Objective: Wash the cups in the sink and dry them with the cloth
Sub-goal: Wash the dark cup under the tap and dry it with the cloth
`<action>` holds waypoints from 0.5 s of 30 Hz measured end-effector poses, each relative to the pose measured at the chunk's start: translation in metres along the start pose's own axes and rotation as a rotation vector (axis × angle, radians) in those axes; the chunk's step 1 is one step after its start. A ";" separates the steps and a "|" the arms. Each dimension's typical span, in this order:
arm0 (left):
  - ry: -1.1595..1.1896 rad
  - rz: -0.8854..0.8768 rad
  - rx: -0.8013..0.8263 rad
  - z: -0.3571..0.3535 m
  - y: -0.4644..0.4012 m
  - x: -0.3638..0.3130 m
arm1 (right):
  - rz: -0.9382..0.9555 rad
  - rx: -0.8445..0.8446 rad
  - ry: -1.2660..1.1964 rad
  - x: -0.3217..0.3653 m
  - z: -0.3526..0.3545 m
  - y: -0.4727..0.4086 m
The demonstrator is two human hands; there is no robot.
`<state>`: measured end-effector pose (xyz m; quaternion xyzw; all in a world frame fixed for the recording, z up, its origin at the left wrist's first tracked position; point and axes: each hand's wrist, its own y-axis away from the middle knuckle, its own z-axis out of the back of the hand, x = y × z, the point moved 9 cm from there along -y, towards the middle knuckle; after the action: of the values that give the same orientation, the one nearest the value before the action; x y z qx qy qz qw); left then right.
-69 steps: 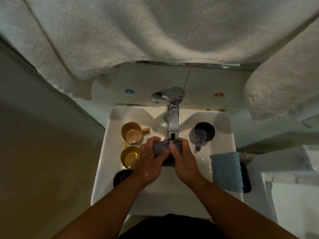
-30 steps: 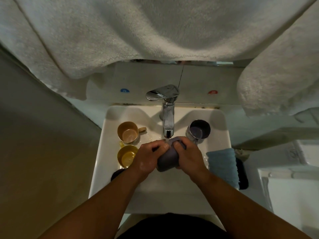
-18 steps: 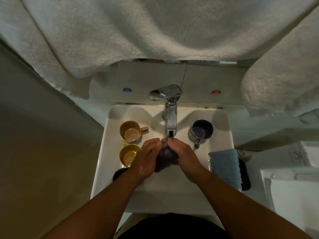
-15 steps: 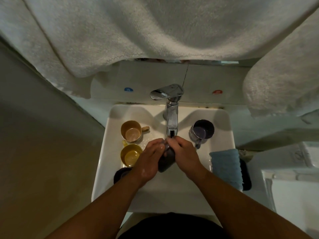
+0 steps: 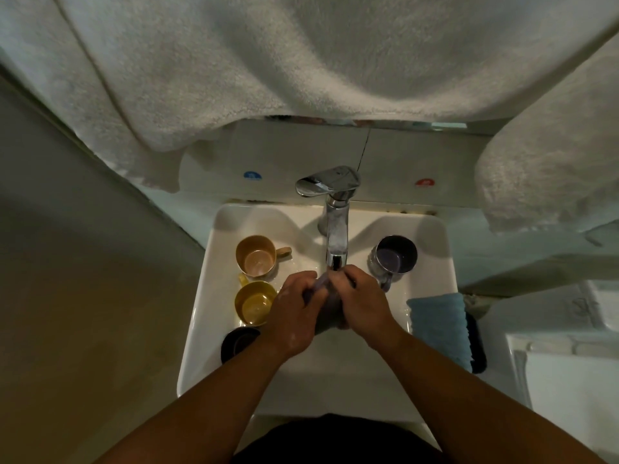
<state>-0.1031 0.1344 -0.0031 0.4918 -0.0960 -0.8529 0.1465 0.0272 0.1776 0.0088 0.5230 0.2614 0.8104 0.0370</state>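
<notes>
Over the white sink (image 5: pixel 201 309), my left hand (image 5: pixel 294 316) and my right hand (image 5: pixel 361 303) grip a dark grey cup (image 5: pixel 330 311) between them, right under the spout of the chrome tap (image 5: pixel 336 236). The hands hide most of that cup. A tan cup (image 5: pixel 256 256) and a yellow cup (image 5: pixel 253 303) stand upright on the sink's left side, and a black cup (image 5: pixel 237 343) peeks out beside my left wrist. On the right side stands a dark purple cup (image 5: pixel 395 254). The blue cloth (image 5: pixel 438 326) hangs over the sink's right rim.
White towels (image 5: pixel 301 61) hang overhead and fill the upper view, another (image 5: pixel 552 162) at the right. Blue (image 5: pixel 252 175) and red (image 5: pixel 423 182) stickers mark the wall behind the tap. A white fixture (image 5: pixel 569 380) stands to the right of the sink.
Both hands have kept turning and rubbing the dark grey cup under the tap. A second ago its side showed plainly; now my fingers cover most of it.
</notes>
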 end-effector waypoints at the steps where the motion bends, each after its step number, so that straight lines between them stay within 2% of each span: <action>1: 0.001 -0.009 0.005 0.001 -0.001 0.000 | -0.016 0.009 -0.006 -0.005 0.001 -0.002; 2: 0.002 -0.003 -0.005 0.004 -0.003 0.001 | -0.022 0.052 0.032 -0.009 0.000 -0.002; 6: -0.007 -0.028 -0.104 0.015 -0.007 0.002 | -0.107 0.111 -0.271 -0.013 0.000 -0.001; 9: -0.022 -0.151 -0.060 0.005 0.001 -0.011 | -0.188 -0.063 -0.469 -0.023 0.010 -0.002; 12: -0.096 -0.223 -0.041 -0.005 0.006 -0.015 | -0.190 -0.185 -0.481 -0.026 0.014 0.003; 15: -0.102 -0.202 -0.082 -0.003 0.006 -0.011 | -0.218 -0.261 -0.496 -0.029 0.012 0.006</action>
<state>-0.0941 0.1325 0.0065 0.4486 -0.0181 -0.8904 0.0745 0.0523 0.1676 -0.0091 0.6647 0.1924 0.6759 0.2536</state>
